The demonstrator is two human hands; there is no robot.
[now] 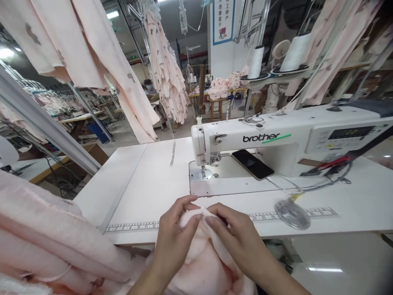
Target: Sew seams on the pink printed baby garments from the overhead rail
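Between my hands a soft pale pink fleece garment piece (196, 268) is gathered at the table's front edge, its bulk hanging down over my lap. My left hand (176, 227) pinches its upper edge between thumb and fingers. Close beside it, my right hand (231, 229) grips the same edge, thumb on top. The two thumbs almost meet. Just beyond the hands stands a white Brother sewing machine (260, 133), its needle and presser foot over the metal plate (196, 180); no cloth lies under the foot.
A phone (253, 164) lies on the machine bed. A clear round dish (292, 214) sits on the table ruler (321, 212) at right. Thread cones (256, 62) stand behind. Pink fabric (46, 241) is heaped at left, and more pink pieces (92, 53) hang above.
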